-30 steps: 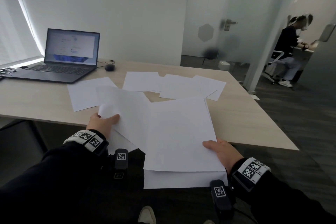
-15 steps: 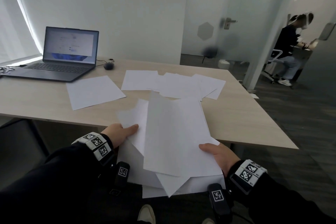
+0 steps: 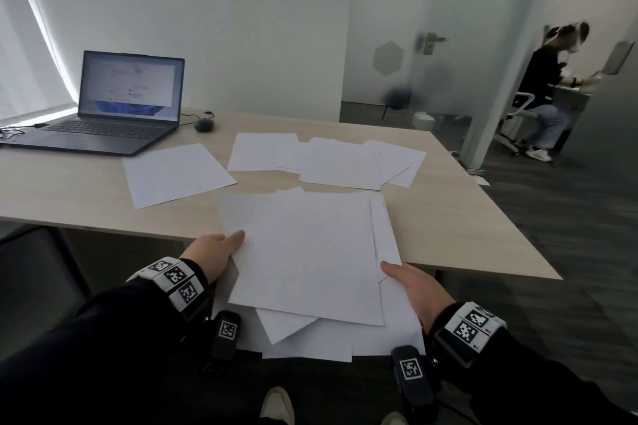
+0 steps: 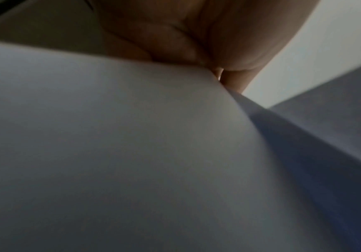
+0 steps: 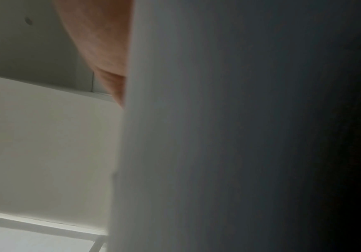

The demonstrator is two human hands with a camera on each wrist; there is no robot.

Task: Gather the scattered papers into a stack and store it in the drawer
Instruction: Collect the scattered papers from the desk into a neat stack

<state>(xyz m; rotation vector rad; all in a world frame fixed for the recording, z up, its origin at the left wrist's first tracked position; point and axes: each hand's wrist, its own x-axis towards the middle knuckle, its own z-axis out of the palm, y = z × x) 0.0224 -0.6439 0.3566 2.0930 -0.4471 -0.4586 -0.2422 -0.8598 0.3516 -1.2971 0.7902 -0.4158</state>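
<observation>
The untidy stack of papers [image 3: 303, 252] sits between both hands. The left hand [image 3: 215, 254] pinches its left edge, thumb on top; the right hand [image 3: 416, 290] pinches its right edge likewise.

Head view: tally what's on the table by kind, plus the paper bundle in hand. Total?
Laptop: 1
Mouse: 1
Single loose sheet: 1
Overlapping spread of sheets: 1 group, sheet count unclear
Hand-held bundle, left hand and right hand gripping it: 1
Total: 5

White papers [image 3: 303, 252], pale wood table [image 3: 466, 217], black laptop [image 3: 103, 138]
</observation>
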